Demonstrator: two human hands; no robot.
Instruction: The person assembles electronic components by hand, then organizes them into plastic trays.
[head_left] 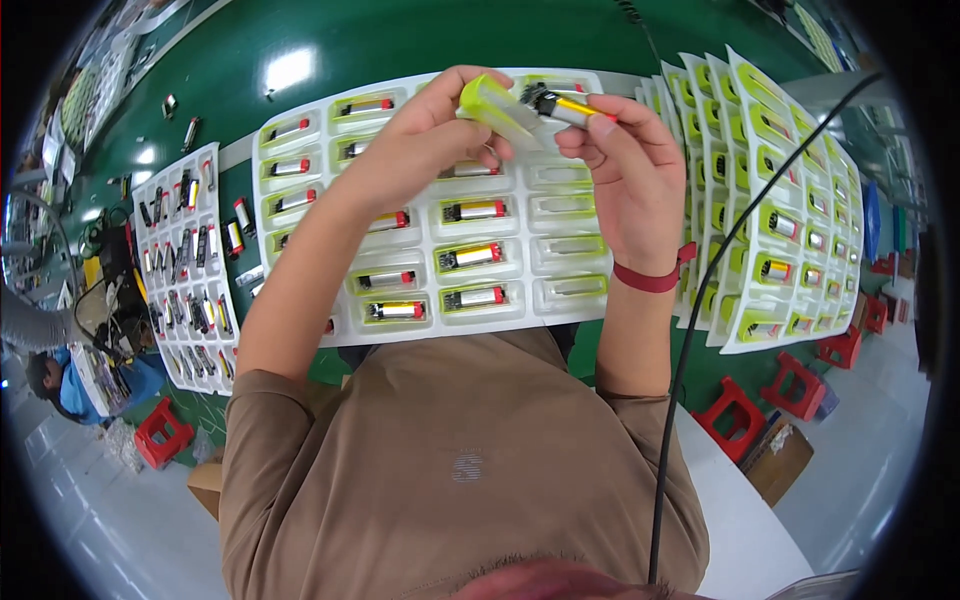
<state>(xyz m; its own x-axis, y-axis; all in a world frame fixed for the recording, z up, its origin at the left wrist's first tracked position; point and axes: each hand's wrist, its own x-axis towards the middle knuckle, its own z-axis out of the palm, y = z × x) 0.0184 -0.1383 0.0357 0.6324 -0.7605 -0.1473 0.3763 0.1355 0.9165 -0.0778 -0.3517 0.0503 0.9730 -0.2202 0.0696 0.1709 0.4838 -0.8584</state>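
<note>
Above the far part of a white tray (pixel 480 328), both of my hands are raised. My left hand (pixel 425 140) grips a clear plastic shell with a yellow-green edge (pixel 484 100), its fingers curled round one end. Between the thumb and fingers of my right hand (pixel 637 165) is a small cylindrical battery assembly (pixel 568 110), silver and yellow with a red end and a black end. That black end is beside the shell; whether they touch I cannot tell. In the tray's pockets lie several similar battery assemblies (pixel 470 257) in clear shells; the right column's shells (pixel 569 248) look unfilled.
A second white tray (pixel 213 165) with loose battery assemblies stands at the left. Several filled trays (pixel 745 335) lean in a stack at the right. A black cable (pixel 715 260) crosses in front on the right. Red stools (pixel 733 415) stand on the floor; a person (pixel 75 385) sits far left.
</note>
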